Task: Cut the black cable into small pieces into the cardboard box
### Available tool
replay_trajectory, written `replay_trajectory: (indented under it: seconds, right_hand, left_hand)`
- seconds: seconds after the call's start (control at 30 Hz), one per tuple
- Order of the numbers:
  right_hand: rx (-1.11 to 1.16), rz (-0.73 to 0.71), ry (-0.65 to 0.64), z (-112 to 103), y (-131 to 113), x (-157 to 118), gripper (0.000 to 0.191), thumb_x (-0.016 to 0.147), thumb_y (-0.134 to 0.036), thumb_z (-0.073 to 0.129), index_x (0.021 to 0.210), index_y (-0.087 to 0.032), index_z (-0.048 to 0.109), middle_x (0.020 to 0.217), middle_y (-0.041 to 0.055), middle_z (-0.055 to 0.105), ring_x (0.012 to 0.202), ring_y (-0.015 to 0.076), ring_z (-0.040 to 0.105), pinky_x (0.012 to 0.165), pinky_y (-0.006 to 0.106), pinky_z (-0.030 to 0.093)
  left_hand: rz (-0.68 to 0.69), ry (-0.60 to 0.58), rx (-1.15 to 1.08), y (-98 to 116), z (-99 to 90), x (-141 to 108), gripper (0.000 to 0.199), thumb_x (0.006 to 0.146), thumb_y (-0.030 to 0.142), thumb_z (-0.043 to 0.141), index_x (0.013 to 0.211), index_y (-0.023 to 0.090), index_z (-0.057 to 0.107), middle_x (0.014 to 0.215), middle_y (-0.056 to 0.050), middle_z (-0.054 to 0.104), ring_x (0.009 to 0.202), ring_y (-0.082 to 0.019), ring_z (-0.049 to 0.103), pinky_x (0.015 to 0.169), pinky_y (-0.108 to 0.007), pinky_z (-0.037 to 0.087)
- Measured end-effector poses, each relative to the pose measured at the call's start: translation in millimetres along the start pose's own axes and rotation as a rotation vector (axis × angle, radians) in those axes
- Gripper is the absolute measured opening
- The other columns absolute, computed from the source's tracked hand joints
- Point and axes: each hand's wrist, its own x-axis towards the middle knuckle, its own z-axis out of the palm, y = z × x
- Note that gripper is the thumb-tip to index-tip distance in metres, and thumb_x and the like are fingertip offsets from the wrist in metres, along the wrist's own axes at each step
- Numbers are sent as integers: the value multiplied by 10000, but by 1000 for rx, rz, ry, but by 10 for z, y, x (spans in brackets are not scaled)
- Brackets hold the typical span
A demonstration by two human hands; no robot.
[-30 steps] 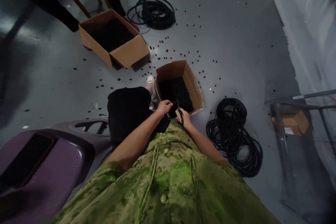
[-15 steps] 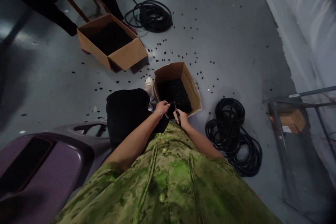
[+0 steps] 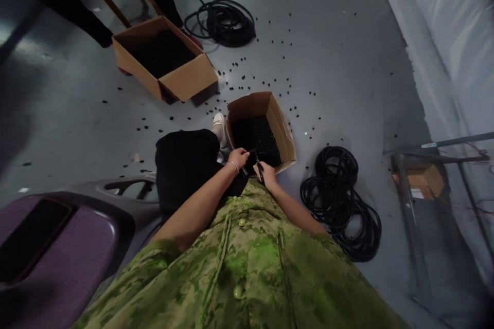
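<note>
Over the near edge of an open cardboard box point(image 3: 284, 136) my two hands work close together. Pinched in my left hand point(image 3: 238, 157) is a thin black strip point(image 3: 250, 151), perhaps hose, whose end points toward the right. My right hand point(image 3: 268, 174) is closed around the dark handles of scissors point(image 3: 260, 168), their blades reaching up to the end of the strip. Small black pieces point(image 3: 258, 131) cover the bottom of the box. Fingers and shadow hide part of the strip and the handles.
Coiled black hose point(image 3: 343, 200) lies on the floor at right, another coil point(image 3: 231, 23) farther off. A second cardboard box point(image 3: 189, 79) of black material stands before a seated person's legs point(image 3: 170, 0). Black bits dot the floor. A phone point(image 3: 34, 236) rests on a purple stool point(image 3: 88, 247); a metal frame point(image 3: 443, 151) stands right.
The scissor blades have shifted slightly at the strip's end. Both hands stay nearly in place, and the view has moved a little.
</note>
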Motion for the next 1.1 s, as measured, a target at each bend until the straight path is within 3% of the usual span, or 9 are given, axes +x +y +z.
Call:
replay_trajectory:
  seconds: [0.17, 0.3, 0.5, 1.1]
  right_hand:
    - [279, 139, -102, -80, -71, -94, 397, 788, -561, 601, 993, -223, 628, 605, -43, 575, 491, 115, 503, 477, 210, 372]
    - [440, 182, -141, -156, -129, -186, 460, 775, -591, 619, 1034, -212, 594, 688, -20, 624, 523, 102, 543, 491, 197, 410]
    - [397, 169, -206, -143, -160, -174, 403, 767, -544, 640, 995, -214, 600, 685, -35, 617, 543, 102, 549, 508, 197, 426]
    - [427, 137, -201, -128, -137, -161, 386, 795, -514, 638, 1015, -198, 609, 672, -25, 629, 561, 108, 554, 526, 204, 429]
  left_hand:
    - [22, -24, -85, 12, -3, -24, 148, 813, 256, 660, 730, 162, 582, 537, 57, 485, 428, -59, 376, 463, -186, 300]
    - [28, -44, -126, 47, -18, -61, 140, 821, 215, 626, 714, 165, 550, 536, 59, 478, 423, -58, 369, 458, -189, 289]
    - [35, -82, -162, 89, -36, -103, 154, 808, 233, 645, 719, 166, 539, 540, 64, 475, 421, -53, 359, 458, -188, 284]
    - [1, -140, -122, 128, -39, -147, 127, 852, 145, 564, 730, 166, 535, 512, 72, 447, 386, -54, 334, 441, -199, 264]
